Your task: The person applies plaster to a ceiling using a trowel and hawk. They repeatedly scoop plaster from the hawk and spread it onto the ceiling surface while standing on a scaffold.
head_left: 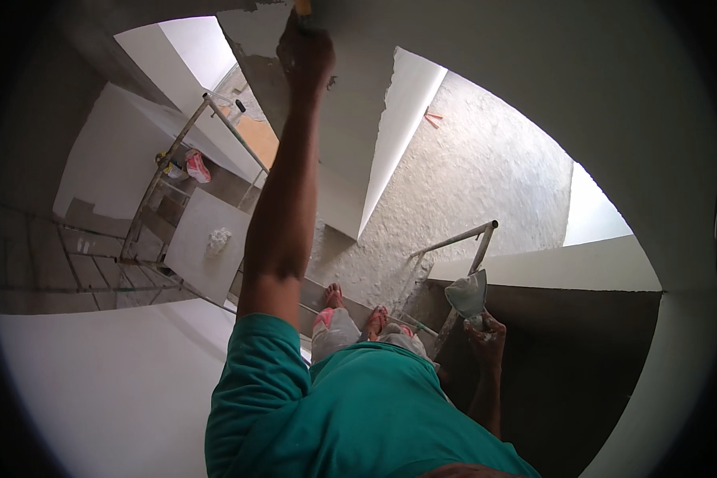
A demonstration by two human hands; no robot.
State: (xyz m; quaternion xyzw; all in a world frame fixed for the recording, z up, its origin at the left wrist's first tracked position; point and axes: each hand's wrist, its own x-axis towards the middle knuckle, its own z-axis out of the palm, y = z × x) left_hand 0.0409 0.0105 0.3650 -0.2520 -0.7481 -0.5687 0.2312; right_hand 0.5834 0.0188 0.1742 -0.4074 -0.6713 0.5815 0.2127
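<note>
A: Holding anything up at 12 o'clock?

B: Yep, clenched into a tight fist in the left hand [304,56], around a tool [303,7] with a yellow-orange handle. Can't make out the working end, cut off by the top edge and lost in shadow.

A: And down at 4 o'clock?

B: Gripping a scraper [466,295] in the right hand [486,338], fingers wrapped over most of the handle. Flat, fan-shaped blade, smeared pale grey, pointing toward 11 from the fist. Pale smudges on the fingers too.

A: Nice. Textures farther out?

B: Smooth grey panel [346,127] just below the left hand, ragged along the edge facing 1 o'clock. Rough, lumpy grey floor [502,151] at 2. Stained pipe rail [454,239] at 3.

A: Anything in the way?

B: Yeah, a bare left forearm [283,191] right across the panel and the background, plus a teal shirt [366,414] filling 6 o'clock. Just shadow past the right hand, too dark to read. Over at 9, see a pipe frame [143,203] and a pale board [187,263] with a crumpled white lump [218,240], can't tell of what. Pink-and-white bag [197,166] near 10.
</note>
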